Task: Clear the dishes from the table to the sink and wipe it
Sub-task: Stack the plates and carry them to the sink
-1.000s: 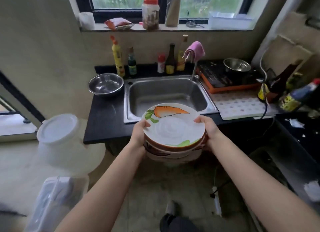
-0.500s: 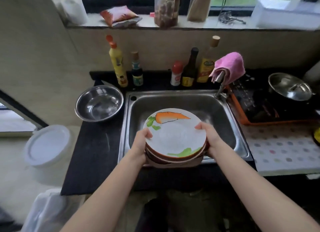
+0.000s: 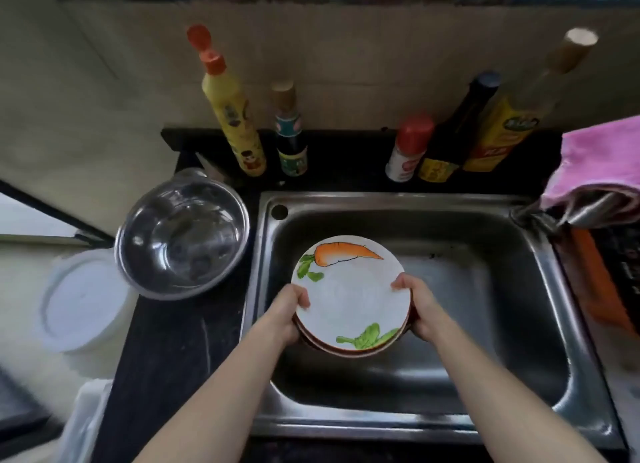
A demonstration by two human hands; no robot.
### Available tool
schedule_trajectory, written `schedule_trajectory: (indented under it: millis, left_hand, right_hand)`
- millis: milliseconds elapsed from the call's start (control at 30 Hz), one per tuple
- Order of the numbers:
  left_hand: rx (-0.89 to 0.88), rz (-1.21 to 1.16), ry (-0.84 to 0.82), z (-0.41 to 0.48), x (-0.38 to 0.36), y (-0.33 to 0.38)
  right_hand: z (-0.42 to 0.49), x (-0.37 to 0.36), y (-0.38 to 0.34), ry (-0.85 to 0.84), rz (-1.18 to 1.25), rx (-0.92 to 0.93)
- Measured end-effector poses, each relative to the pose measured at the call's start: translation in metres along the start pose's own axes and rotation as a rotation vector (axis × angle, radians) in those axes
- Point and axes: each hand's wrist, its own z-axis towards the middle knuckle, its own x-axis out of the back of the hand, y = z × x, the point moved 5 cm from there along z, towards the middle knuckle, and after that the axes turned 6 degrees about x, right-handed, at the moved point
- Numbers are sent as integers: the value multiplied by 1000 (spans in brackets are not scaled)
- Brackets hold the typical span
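A stack of plates [image 3: 351, 294] hangs over the left half of the steel sink [image 3: 485, 324]. The top plate is white with an orange carrot and green leaves painted on it; brown rims of the plates below show at its lower edge. My left hand [image 3: 289, 310] grips the stack's left rim, thumb on top. My right hand [image 3: 417, 305] grips the right rim the same way. Whether the stack touches the sink floor is hidden by the plates.
A steel bowl [image 3: 181, 234] sits on the black counter [image 3: 166, 351] left of the sink. Several sauce bottles [image 3: 235, 116] line the back edge. A pink cloth [image 3: 602, 161] hangs over the tap [image 3: 561, 213] at right. A white lidded tub [image 3: 83, 301] stands at far left.
I have stepped up to the sink and leaned over it. Both hands have carried the plate stack from in front of the counter edge forward and down into the sink basin.
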Motion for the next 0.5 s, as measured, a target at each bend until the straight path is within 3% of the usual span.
schedule_trajectory:
  millis: [500]
  left_hand:
    - [-63,-159,120,67,6,14]
  right_hand:
    - [64,-6,8,-11,16,-75]
